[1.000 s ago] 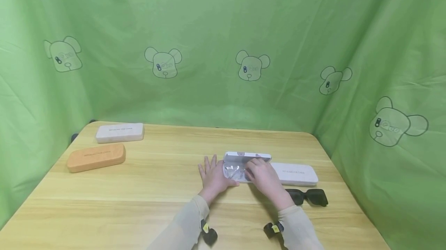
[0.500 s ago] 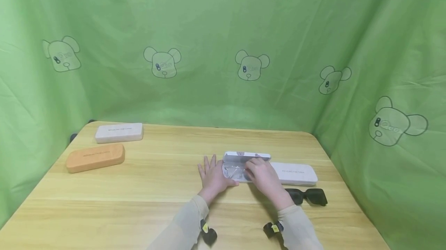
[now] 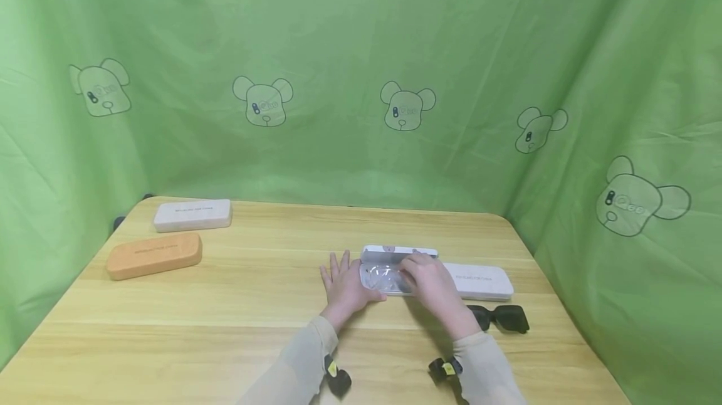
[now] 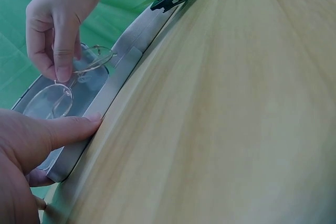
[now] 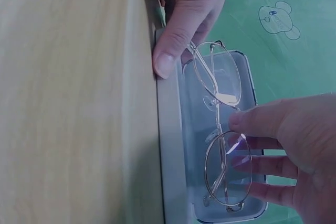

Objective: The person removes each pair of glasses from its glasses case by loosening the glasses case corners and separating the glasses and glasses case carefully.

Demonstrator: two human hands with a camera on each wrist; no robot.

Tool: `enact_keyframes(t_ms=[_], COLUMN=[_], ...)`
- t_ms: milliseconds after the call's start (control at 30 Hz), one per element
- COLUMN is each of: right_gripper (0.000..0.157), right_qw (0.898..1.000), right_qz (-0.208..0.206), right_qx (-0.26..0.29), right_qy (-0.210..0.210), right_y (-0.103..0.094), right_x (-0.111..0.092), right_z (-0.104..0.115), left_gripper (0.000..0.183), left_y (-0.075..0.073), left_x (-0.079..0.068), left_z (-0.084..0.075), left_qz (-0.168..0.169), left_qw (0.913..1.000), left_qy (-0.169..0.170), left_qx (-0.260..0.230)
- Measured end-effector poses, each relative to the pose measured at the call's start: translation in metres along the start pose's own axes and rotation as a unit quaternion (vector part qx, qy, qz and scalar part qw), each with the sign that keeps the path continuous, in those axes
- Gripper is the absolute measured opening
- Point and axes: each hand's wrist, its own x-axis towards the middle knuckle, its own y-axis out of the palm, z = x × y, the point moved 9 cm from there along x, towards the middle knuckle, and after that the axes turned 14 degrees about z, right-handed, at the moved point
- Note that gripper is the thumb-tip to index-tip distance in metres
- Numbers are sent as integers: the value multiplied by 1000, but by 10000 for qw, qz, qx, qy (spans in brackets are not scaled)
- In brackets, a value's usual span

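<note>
An open glasses case (image 3: 399,254) with a grey inside stands on the table, its lid raised at the back. My left hand (image 3: 346,289) holds its left end, thumb on the front wall (image 4: 79,139) and the other fingers spread on the far side. Thin metal-framed eyeglasses (image 5: 220,124) with round clear lenses are in the case opening, their temples folded behind the lenses. My right hand (image 3: 431,283) pinches them near the bridge, thumb in front. In the head view this hand hides the case's right part and one lens.
A closed white case (image 3: 482,281) lies just right of the open one, with black sunglasses (image 3: 507,318) in front of it. An orange case (image 3: 155,256) and another pale case (image 3: 193,215) lie at the table's left. Green curtain (image 3: 338,160) surrounds the back and sides.
My right hand has shifted slightly to the right over the case, and more of the left lens shows. The left hand and the case stay in place.
</note>
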Motion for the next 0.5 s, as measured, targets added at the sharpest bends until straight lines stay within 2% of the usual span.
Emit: enact_keyframes(t_ms=[500], right_gripper=[12], right_qw=[9996], right_qz=[-168], right_qx=[-170], right_qy=[-132], right_y=[-17], right_x=[-2], right_z=[9], left_gripper=[96], left_y=[1], left_x=[2], left_z=[0], left_qz=[-22], left_qw=[10000], left_qy=[56], left_qx=[23])
